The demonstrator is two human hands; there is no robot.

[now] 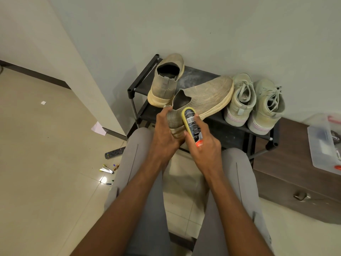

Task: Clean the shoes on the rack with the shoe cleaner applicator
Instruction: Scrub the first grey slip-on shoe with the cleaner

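Dim warm light, floor glare, wide-angle bowing

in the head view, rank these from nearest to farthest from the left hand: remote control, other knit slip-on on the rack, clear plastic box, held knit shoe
1. Held knit shoe: gripped at its heel by the left hand.
2. Other knit slip-on: just beyond, at the rack's left end.
3. Remote control: on the floor, to the left.
4. Clear plastic box: far right, on the wooden cabinet.

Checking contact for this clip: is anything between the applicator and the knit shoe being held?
Nothing visible. The right hand holds the shoe cleaner applicator directly against the side of the knit shoe, whose heel the left hand grips. The contact patch itself is hidden behind the applicator.
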